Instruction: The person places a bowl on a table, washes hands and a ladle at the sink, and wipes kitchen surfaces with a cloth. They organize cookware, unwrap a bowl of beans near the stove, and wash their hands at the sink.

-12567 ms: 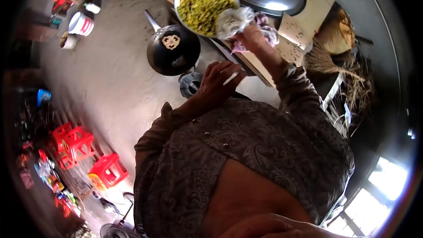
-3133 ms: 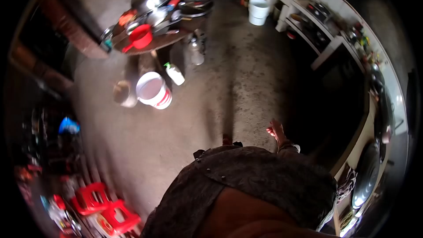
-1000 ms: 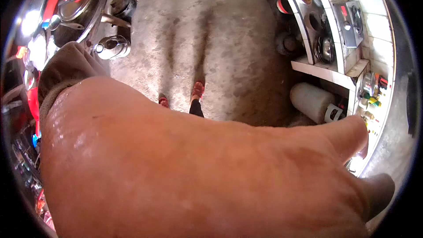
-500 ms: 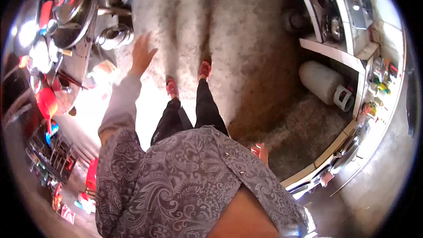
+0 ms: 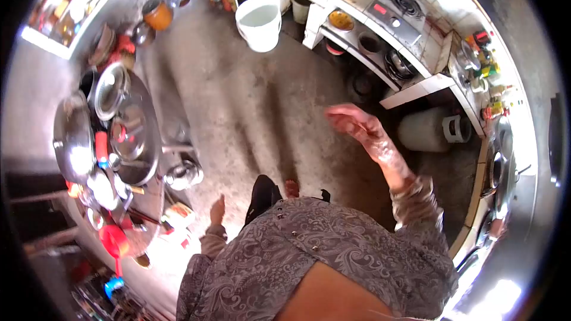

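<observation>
My right hand (image 5: 355, 123) reaches forward over the floor, its fingers stretched out and a little blurred, with nothing visible in it. Beyond it stand the tiled counter's lower shelves (image 5: 410, 92), and beside it to the right a pale gas cylinder (image 5: 423, 129) lies on its side. My left hand (image 5: 218, 208) hangs low by my body with the fingers extended, and I see nothing held. Near that hand are a shiny metal pot (image 5: 183, 175) and a bright carton-like item (image 5: 178, 215). A white bucket (image 5: 259, 28) stands ahead on the floor.
To the left, a table carries metal basins (image 5: 72, 134), a large round tray (image 5: 156, 142) and a red ladle-like scoop (image 5: 113, 241). A gas stove (image 5: 395, 15) sits on the counter at the upper right. An orange pot (image 5: 157, 15) stands at the far left.
The view has shifted forward and the bucket and stove have come into sight. My right hand has risen and stretched forward; my left hand has dropped back toward my body.
</observation>
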{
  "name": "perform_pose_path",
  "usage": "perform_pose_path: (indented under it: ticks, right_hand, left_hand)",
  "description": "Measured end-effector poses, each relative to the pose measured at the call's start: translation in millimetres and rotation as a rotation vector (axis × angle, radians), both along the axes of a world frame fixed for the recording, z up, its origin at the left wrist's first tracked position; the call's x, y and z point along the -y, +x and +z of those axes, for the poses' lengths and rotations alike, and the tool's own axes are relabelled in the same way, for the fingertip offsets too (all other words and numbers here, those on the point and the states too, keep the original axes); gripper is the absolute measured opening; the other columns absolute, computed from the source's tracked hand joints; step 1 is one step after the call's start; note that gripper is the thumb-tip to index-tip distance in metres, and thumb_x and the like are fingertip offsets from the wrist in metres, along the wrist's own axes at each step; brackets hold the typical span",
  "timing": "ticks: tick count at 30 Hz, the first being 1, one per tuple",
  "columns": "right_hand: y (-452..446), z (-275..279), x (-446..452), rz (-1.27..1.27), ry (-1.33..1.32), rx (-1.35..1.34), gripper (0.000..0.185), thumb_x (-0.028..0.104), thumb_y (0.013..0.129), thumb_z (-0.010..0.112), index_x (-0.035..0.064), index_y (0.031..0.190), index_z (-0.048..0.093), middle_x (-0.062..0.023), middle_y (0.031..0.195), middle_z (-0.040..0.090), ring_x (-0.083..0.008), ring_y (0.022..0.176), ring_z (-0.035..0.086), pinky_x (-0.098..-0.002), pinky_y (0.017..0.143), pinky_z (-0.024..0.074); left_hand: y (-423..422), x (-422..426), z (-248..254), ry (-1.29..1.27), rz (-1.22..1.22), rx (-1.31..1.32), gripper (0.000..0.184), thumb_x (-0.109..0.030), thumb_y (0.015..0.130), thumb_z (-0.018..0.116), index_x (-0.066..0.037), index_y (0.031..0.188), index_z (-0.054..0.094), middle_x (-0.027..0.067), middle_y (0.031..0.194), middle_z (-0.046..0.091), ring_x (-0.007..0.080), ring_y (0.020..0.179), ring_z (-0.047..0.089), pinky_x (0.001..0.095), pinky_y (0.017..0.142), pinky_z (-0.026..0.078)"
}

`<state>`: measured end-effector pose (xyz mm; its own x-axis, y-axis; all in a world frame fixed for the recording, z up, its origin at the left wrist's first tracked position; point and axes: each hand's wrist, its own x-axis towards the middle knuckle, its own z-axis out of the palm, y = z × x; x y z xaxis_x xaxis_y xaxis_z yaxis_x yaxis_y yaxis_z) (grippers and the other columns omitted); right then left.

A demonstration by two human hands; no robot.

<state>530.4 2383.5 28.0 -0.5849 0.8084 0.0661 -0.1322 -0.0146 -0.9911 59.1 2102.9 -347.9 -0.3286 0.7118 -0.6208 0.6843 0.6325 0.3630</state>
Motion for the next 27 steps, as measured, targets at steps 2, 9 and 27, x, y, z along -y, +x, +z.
perform_pose_path:
  ticks: [2,9,27]
  right_hand:
    - [-52.3,90.9,-33.4,0.176,0.591,0.08,0.028,0.013,0.094,0.047,0.004,0.118,0.058,-0.0128,0.119,0.058,-0.0215,0.108,0.056,-0.0369,0.095,0.0458]
    - [-164.3,185.4,-86.7,0.502,1.02,-0.39,0.027,0.013,0.093,0.049,0.0018,0.114,0.06,-0.0155,0.119,0.059,-0.0225,0.108,0.057,-0.0355,0.092,0.0485]
    - [-174.2,181.4,-387.1,0.617,0.166,-1.001,0.054,0.034,0.091,0.054,-0.0062,0.122,0.038,-0.0204,0.113,0.048,-0.0301,0.099,0.05,-0.0393,0.081,0.041]
  left_hand:
    - [-7.1,0.8,-9.0,0.103,0.031,-0.023,0.053,-0.052,0.09,0.045,-0.003,0.093,0.067,0.0228,0.086,0.065,0.0394,0.086,0.061,0.0457,0.078,0.046]
    - [-53.5,-64.2,-82.6,0.226,-0.003,0.094,0.043,-0.044,0.087,0.053,-0.002,0.088,0.064,0.0201,0.082,0.065,0.0369,0.077,0.062,0.0451,0.072,0.048]
    - [-34.7,-687.1,95.4,0.346,0.538,0.701,0.039,-0.028,0.088,0.052,-0.011,0.124,0.051,0.0072,0.091,0.061,0.0179,0.071,0.061,0.0313,0.059,0.05]
